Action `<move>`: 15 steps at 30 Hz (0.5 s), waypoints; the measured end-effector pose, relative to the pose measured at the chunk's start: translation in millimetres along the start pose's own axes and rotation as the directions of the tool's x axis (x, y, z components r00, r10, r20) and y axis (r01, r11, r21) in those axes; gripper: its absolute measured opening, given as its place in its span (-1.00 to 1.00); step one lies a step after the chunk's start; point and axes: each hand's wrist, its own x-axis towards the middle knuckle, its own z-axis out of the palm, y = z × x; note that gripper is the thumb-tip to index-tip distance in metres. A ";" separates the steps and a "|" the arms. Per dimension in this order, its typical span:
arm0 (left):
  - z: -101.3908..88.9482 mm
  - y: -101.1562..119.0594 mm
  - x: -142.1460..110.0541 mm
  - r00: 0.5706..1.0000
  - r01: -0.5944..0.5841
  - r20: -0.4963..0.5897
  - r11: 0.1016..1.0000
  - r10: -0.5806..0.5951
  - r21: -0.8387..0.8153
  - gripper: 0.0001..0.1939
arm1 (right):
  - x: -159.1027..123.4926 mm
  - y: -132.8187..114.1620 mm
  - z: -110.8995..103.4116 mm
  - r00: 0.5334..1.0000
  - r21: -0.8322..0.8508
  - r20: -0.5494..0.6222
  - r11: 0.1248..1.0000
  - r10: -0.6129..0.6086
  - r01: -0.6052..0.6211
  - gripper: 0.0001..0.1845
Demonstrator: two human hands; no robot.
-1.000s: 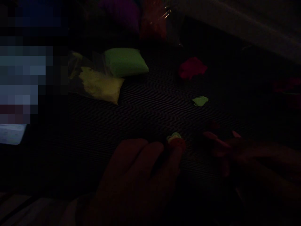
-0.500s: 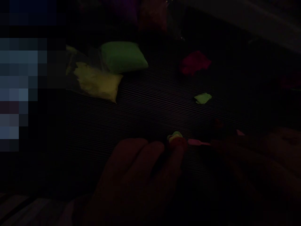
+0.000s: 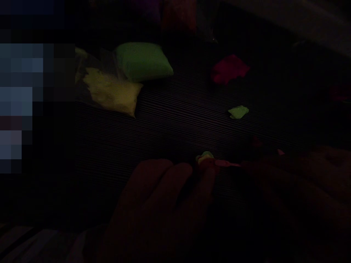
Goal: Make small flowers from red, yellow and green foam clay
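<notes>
The picture is very dark. My left hand [image 3: 161,201] is closed, its fingertips steadying a small clay piece [image 3: 205,158] in green, yellow and red on the table. In my right hand [image 3: 298,179] is a slim pink modelling tool [image 3: 223,163] with a flat end. That flat end meets the right side of the clay piece. Most of the right hand's fingers are lost in shadow. Beyond the hands lie a small green clay lump [image 3: 238,112] and a crimson clay lump [image 3: 230,69].
A green clay pack [image 3: 145,62] and a clear bag of yellow clay [image 3: 112,93] rest at the back left on the dark ribbed table [image 3: 170,124]. Purple and orange packs [image 3: 179,16] stand farther back. A dim reddish bit [image 3: 257,141] lies near my right hand.
The tool's flat end has moved left, from just beside the clay piece to touching it. My left hand stays almost still. The view has shifted slightly.
</notes>
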 end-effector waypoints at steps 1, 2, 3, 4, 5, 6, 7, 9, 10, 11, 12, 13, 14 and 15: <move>-0.1 0.1 0.1 1.000 0.010 0.001 1.000 -0.010 -0.003 -0.76 | -0.4 0.0 0.2 0.999 -0.040 -0.002 0.999 -0.035 0.035 -0.67; -0.2 0.1 0.1 1.000 0.006 0.000 1.000 -0.006 -0.009 -0.76 | -0.6 0.0 0.5 0.996 -0.106 0.001 0.990 -0.093 0.093 -0.68; -0.3 0.1 0.1 1.000 -0.006 -0.001 1.000 0.006 -0.017 -0.76 | -0.6 -0.1 0.7 0.988 -0.171 0.004 0.974 -0.153 0.151 -0.68; -0.4 0.1 0.1 1.000 -0.014 -0.003 1.000 0.014 -0.022 -0.76 | -0.4 -0.1 0.9 0.981 -0.220 0.008 0.956 -0.195 0.192 -0.69; -0.5 0.1 0.1 1.000 -0.015 -0.004 1.000 0.015 -0.024 -0.76 | -0.2 -0.2 1.1 0.975 -0.251 0.011 0.944 -0.220 0.216 -0.69; -0.5 0.0 0.0 1.000 -0.007 -0.004 1.000 0.007 -0.021 -0.77 | 0.1 -0.2 1.2 0.973 -0.263 0.010 0.938 -0.230 0.225 -0.69; -0.4 0.0 -0.2 1.000 0.001 0.003 1.000 0.000 -0.017 -0.77 | 0.4 -0.2 1.2 0.973 -0.270 0.011 0.936 -0.231 0.226 -0.69; 0.0 0.0 -0.5 1.000 -0.010 0.016 1.000 0.010 -0.010 -0.78 | 0.7 0.3 1.3 0.972 -0.270 0.014 0.935 -0.233 0.228 -0.68; 0.2 0.0 -0.7 0.999 -0.025 0.020 1.000 0.025 -0.009 -0.79 | 0.8 0.5 1.3 0.972 -0.266 0.020 0.936 -0.232 0.229 -0.68; 0.5 0.1 -0.8 0.999 -0.045 0.023 0.999 0.046 -0.010 -0.79 | 0.8 0.7 1.2 0.974 -0.259 0.027 0.940 -0.224 0.224 -0.68; 0.7 0.2 -0.9 0.998 -0.059 0.021 0.998 0.060 -0.011 -0.79 | 0.7 0.6 1.0 0.978 -0.241 0.029 0.948 -0.206 0.207 -0.68; 0.7 0.5 -1.0 0.998 -0.057 0.014 0.998 0.057 -0.012 -0.79 | 0.5 0.2 0.7 0.985 -0.203 0.021 0.964 -0.172 0.173 -0.69; 0.6 0.9 -1.0 0.999 -0.046 0.010 0.999 0.046 -0.013 -0.78 | 0.1 -0.6 0.1 0.991 -0.162 0.006 0.978 -0.131 0.130 -0.71; 0.4 1.5 -1.0 1.000 -0.025 0.004 1.000 0.025 -0.015 -0.77 | -0.4 -1.7 -0.8 0.997 -0.110 -0.014 0.991 -0.077 0.075 -0.73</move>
